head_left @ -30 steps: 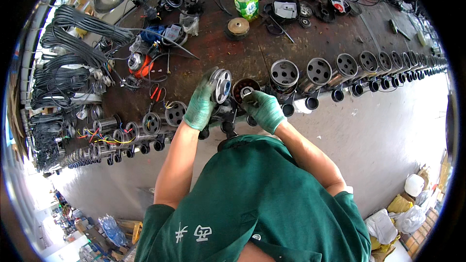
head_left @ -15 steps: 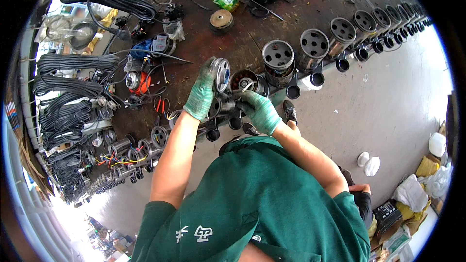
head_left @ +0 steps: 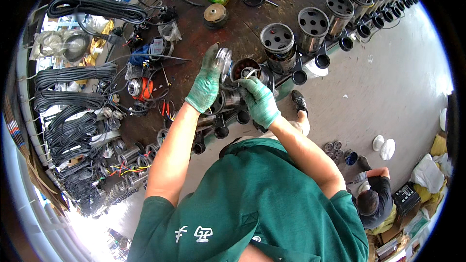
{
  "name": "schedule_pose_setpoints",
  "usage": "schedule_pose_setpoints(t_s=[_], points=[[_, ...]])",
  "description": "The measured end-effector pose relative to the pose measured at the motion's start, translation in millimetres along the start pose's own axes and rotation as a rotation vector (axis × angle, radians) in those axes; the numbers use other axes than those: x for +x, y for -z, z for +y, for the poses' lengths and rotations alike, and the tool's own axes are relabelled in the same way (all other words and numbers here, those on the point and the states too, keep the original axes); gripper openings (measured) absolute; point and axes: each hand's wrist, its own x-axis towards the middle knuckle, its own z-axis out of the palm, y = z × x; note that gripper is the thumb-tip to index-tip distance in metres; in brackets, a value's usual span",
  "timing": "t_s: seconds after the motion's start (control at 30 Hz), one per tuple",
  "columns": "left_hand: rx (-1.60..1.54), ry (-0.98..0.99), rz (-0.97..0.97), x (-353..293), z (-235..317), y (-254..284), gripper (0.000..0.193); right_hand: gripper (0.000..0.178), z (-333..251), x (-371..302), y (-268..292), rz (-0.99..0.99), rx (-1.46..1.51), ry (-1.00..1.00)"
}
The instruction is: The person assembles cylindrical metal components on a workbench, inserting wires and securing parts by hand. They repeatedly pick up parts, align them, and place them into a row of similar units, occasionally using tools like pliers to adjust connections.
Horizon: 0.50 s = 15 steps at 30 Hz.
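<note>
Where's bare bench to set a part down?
Bare bench shows between the brown disc and the metal cylinders; another patch lies between the left hand and the orange part. Crowded: left side, with cable coils; front edge, along the cylinders.

The table (head_left: 238, 34) has a worn, dark brown top with scuffs and faint reddish stains, and beyond its near edge spreads a smooth grey floor (head_left: 359, 102) that brightens to a pale sheen toward the right. Off the table's near left corner, a strong white glare (head_left: 92, 228) washes out much of the view, beside a pale ribbed surface (head_left: 39, 223) that could be wall or roof. Well apart from the near edge, on the right, white sacks (head_left: 427, 174), yellow sacks (head_left: 439, 144) and a black box (head_left: 407, 199) sit heaped together.
</note>
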Motion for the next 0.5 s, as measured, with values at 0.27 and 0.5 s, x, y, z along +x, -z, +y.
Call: schedule_pose_setpoints(t_s=[0.27,0.5], points=[[0.132,-0.018,-0.035,4,0,1,0.064,0.025,-3,-1,-5,0.004,0.151,-0.027],[0.086,0.017,-0.034,3,2,-2,0.069,0.022,-20,0,-8,0.097,0.276,-0.361]])
